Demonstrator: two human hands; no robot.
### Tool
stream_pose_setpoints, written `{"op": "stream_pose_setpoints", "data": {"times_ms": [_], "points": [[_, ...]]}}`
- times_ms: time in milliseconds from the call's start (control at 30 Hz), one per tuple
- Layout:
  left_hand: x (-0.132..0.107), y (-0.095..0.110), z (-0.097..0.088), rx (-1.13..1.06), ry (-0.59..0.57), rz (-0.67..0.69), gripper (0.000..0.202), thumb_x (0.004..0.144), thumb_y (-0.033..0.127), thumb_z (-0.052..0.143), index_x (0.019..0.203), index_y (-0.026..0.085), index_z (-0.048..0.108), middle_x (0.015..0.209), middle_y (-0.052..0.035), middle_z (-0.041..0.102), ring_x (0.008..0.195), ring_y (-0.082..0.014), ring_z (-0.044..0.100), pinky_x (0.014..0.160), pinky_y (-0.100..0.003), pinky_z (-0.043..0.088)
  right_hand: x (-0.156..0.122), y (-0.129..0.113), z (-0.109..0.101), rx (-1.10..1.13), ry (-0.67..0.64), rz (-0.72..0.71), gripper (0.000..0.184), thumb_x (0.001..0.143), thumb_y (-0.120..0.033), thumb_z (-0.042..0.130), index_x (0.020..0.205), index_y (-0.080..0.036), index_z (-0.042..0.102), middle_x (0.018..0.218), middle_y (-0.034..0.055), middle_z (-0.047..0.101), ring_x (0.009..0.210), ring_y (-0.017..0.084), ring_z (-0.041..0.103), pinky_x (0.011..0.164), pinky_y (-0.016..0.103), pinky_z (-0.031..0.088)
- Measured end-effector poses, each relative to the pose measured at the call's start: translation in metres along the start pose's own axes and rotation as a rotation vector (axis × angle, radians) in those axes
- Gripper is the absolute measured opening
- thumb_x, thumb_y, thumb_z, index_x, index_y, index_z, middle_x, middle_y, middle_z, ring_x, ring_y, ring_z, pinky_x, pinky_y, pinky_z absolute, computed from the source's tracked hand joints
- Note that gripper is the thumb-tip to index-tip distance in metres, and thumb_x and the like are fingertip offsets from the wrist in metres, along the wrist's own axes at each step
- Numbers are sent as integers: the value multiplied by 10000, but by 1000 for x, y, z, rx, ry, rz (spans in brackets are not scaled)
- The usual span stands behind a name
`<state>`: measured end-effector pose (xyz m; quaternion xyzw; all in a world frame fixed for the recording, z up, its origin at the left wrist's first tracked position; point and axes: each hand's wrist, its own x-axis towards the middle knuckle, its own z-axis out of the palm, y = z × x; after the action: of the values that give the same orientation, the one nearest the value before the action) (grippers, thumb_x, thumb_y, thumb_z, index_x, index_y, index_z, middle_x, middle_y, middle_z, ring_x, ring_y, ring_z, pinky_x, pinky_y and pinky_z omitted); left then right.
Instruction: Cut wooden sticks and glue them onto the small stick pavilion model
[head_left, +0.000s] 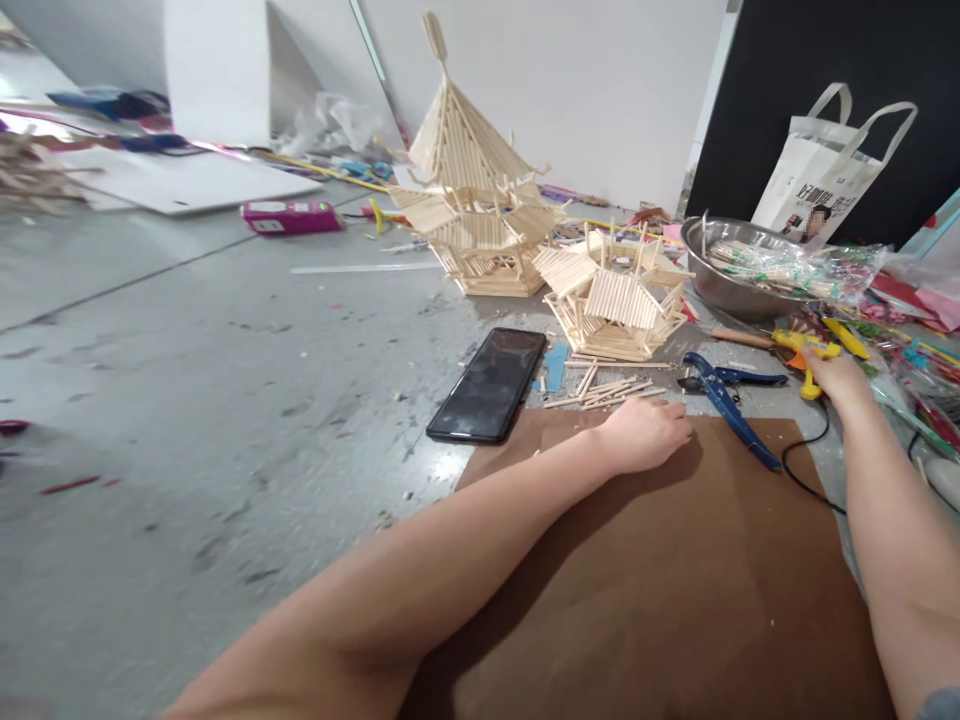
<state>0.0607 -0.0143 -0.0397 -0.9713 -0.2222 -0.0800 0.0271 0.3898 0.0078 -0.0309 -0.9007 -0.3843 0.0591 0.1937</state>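
Observation:
My right hand is closed around a yellow glue gun with a black cord, off to the right. My left hand rests over the brown sheet with its fingers curled in; whatever they may hold is hidden. Just beyond it lies a loose pile of short wooden sticks. Blue-handled cutters lie between the two hands. Behind the pile stands a small stick-built pavilion, its upper part unroofed. A taller stick pavilion with a pointed roof rises behind it, to the left.
A black phone lies on the grey floor left of the sticks. At the back right are a metal bowl of wrapped sticks and a white bag. A magenta box sits at the back left. Plastic wrappers clutter the right edge.

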Motion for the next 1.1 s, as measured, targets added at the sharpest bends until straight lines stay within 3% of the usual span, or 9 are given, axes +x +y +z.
{"op": "stream_pose_setpoints", "data": {"times_ms": [67, 133, 333, 467, 533, 600, 767, 933, 1100], "points": [[0, 3, -4, 3, -28, 21, 255, 839, 248, 366, 775, 177, 603, 829, -54, 605, 649, -159, 586, 467, -254, 404, -1, 1, -3, -226, 60, 10, 611, 699, -661, 400, 776, -93, 614, 809, 237, 602, 890, 346, 568, 700, 429, 414], [0, 3, -9, 3, -59, 3, 271, 846, 254, 353, 805, 177, 609, 830, -63, 610, 669, -174, 599, 487, -269, 426, -4, 3, -7, -295, 98, -47, 634, 693, -676, 387, 771, -89, 614, 790, 249, 581, 868, 347, 553, 661, 416, 384], [-1, -14, -21, 13, -127, -244, 287, 837, 244, 362, 833, 151, 633, 821, -108, 631, 754, -236, 626, 615, -339, 476, -19, -2, -17, -356, 230, -244, 536, 754, -622, 348, 741, -147, 596, 669, 163, 517, 733, 290, 516, 580, 381, 305], [-2, -25, -27, -4, -185, -384, 282, 818, 261, 393, 861, 144, 646, 863, -127, 651, 830, -247, 620, 722, -358, 474, -37, -27, -23, -373, 344, -517, 389, 802, -475, 396, 746, -153, 609, 683, 145, 557, 755, 263, 517, 642, 364, 305], [-3, -30, -34, -5, -216, -420, 290, 810, 271, 401, 868, 139, 653, 887, -141, 655, 876, -261, 610, 751, -375, 469, -51, -43, -23, -318, 280, -628, 359, 815, -437, 390, 793, -163, 621, 705, 132, 591, 735, 242, 532, 631, 332, 313], [-6, -35, -43, -4, -256, -472, 299, 806, 243, 390, 894, 137, 655, 926, -153, 653, 910, -267, 600, 757, -386, 469, -67, -59, -21, -244, 163, -625, 315, 789, -445, 434, 794, -191, 622, 698, 92, 618, 677, 215, 544, 590, 297, 317], [-13, -57, -61, -9, -319, -713, 326, 791, 237, 396, 973, 124, 642, 987, -175, 640, 958, -273, 586, 798, -395, 443, -100, -84, -10, -232, -136, -783, 297, 768, -481, 452, 762, -230, 612, 706, 24, 645, 680, 182, 571, 550, 255, 315], [-21, -80, -65, 15, -315, -916, 412, 794, 357, 390, 1043, 113, 611, 1078, -188, 607, 1007, -281, 562, 810, -373, 437, -111, -89, 1, -310, -212, -842, 300, 785, -478, 429, 778, -236, 606, 729, 21, 654, 690, 180, 578, 525, 250, 294], [-27, -96, -64, 29, -241, -944, 518, 744, 511, 413, 1037, 128, 603, 1067, -178, 616, 992, -305, 565, 783, -385, 452, -112, -88, 9, -407, -214, -851, 336, 770, -523, 421, 753, -232, 588, 737, 34, 647, 682, 189, 577, 498, 261, 262]]}}
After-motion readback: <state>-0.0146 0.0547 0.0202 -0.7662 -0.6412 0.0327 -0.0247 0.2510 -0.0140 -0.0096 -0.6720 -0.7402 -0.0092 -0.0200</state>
